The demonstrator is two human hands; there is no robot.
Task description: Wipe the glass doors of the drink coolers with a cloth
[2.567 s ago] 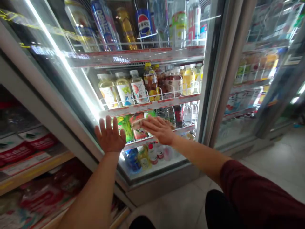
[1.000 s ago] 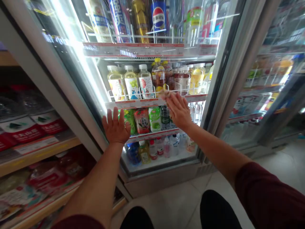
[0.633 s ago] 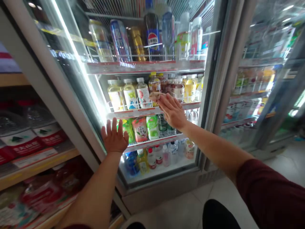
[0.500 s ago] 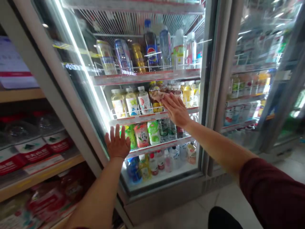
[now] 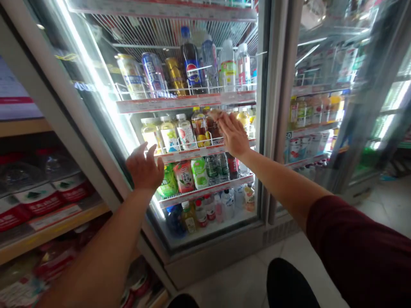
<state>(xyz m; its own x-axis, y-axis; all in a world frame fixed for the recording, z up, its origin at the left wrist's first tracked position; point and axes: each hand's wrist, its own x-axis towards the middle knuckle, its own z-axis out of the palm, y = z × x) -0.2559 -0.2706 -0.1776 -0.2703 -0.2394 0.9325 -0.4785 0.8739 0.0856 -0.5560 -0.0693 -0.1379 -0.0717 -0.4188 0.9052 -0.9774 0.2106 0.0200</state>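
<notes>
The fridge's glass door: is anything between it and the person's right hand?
Yes: a small, pale cloth pokes out past the right hand, apparently between it and the glass door. I see nothing else in between; the bottles stand behind the glass.

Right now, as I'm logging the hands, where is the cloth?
In the head view, the cloth is partly under the right hand at the glass door, just right of the yellow-capped bottles.

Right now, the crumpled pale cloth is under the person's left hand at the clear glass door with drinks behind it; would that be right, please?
Not quite: in the head view, the crumpled pale cloth is under the person's right hand, at the clear glass door with drinks behind it.
</notes>
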